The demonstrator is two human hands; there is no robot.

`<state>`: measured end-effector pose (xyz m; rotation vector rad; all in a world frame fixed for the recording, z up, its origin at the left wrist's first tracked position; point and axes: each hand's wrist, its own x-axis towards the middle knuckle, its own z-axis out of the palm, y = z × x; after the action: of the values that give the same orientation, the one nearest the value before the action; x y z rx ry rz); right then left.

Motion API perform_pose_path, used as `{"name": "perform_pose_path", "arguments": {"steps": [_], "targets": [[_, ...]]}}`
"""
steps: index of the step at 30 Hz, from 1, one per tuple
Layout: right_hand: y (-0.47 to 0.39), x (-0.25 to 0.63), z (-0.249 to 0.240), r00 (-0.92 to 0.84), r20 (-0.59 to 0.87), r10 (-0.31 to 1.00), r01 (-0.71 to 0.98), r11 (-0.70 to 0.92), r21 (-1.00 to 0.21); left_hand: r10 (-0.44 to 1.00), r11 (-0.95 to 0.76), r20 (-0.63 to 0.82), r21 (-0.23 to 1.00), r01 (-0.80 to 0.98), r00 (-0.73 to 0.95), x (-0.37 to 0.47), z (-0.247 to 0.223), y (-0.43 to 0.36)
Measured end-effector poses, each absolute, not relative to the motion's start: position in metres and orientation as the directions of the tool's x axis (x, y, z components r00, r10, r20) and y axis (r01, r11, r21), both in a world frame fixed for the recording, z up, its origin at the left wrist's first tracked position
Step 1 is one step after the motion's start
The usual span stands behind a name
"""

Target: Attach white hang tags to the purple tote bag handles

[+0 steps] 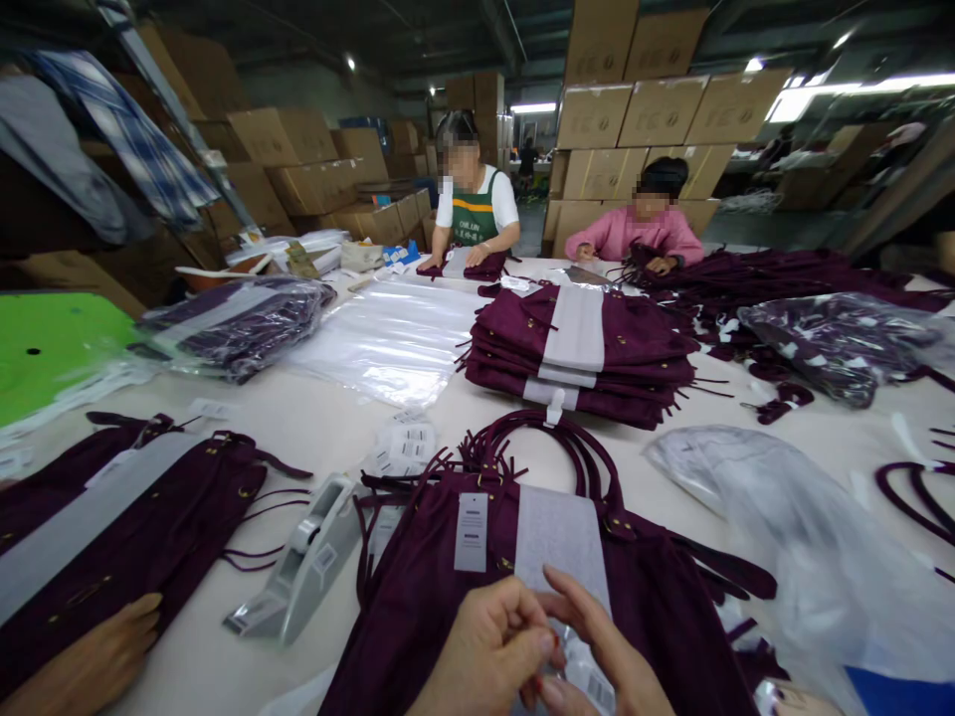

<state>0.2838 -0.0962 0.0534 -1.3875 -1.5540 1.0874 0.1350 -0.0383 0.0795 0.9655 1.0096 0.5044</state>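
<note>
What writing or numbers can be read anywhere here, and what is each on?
"160": printed on the stacked cardboard boxes; the digits are faint, so this reading is unsure.
Green apron of the person across the table: white lettering, too blurred to read.
Hang tag on the purple bag: print too small.
Sticker sheets on the table: barcodes, unreadable.

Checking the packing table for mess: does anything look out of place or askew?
Mostly orderly. The stray maroon straps lie loose by the folded stack, and a crumpled plastic bag sprawls beside the bag under both hands.
</note>
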Motion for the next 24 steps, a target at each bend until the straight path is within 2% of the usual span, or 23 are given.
{"name": "perform_pose_path", "arguments": {"steps": [2, 4, 6, 8, 10, 12, 14, 16, 17, 24], "targets": [[-0.082, 0.267, 0.049, -0.097, -0.06, 0.993, 0.221, -0.037, -0.975, 0.798, 0.457, -0.452, 0.885, 0.089, 0.399, 0.129, 0.074, -0.029], [-0.071, 0.254, 0.041, -0.049, -0.079, 0.996, 0.238, -0.065, -0.969, 0.858, 0.388, -0.406, 0.914, 0.123, 0.314, 0.121, 0.066, -0.017], [-0.06, 0.248, 0.034, 0.003, -0.019, 1.0, 0.333, -0.019, -0.943, 0.888, 0.354, -0.383, 0.923, 0.152, 0.255, 0.114, 0.057, -0.004], [-0.048, 0.247, 0.032, 0.052, 0.092, 0.994, 0.43, 0.061, -0.901, 0.888, 0.334, -0.378, 0.922, 0.198, 0.262, 0.109, 0.049, 0.012], [-0.034, 0.248, 0.033, 0.099, 0.174, 0.98, 0.494, 0.103, -0.863, 0.903, 0.233, -0.318, 0.927, 0.292, 0.288, 0.106, 0.041, 0.034], [-0.017, 0.251, 0.034, 0.157, 0.195, 0.968, 0.529, 0.084, -0.844, 0.931, 0.047, -0.219, 0.866, 0.497, 0.293, 0.106, 0.034, 0.061], [0.0, 0.254, 0.034, 0.217, 0.186, 0.958, 0.552, 0.037, -0.833, 0.942, -0.083, -0.172, 0.711, 0.699, 0.287, 0.109, 0.025, 0.088], [0.013, 0.256, 0.03, 0.256, 0.169, 0.952, 0.581, -0.012, -0.814, 0.933, -0.116, -0.21, 0.589, 0.8, 0.29, 0.113, 0.016, 0.109], [0.019, 0.258, 0.028, 0.267, 0.157, 0.951, 0.596, -0.035, -0.802, 0.925, -0.117, -0.236, 0.568, 0.815, 0.297, 0.116, 0.012, 0.116], [0.033, 0.26, 0.009, 0.307, 0.08, 0.948, 0.627, -0.138, -0.767, 0.876, -0.069, -0.363, 0.558, 0.827, 0.318, 0.122, 0.005, 0.121]]}}
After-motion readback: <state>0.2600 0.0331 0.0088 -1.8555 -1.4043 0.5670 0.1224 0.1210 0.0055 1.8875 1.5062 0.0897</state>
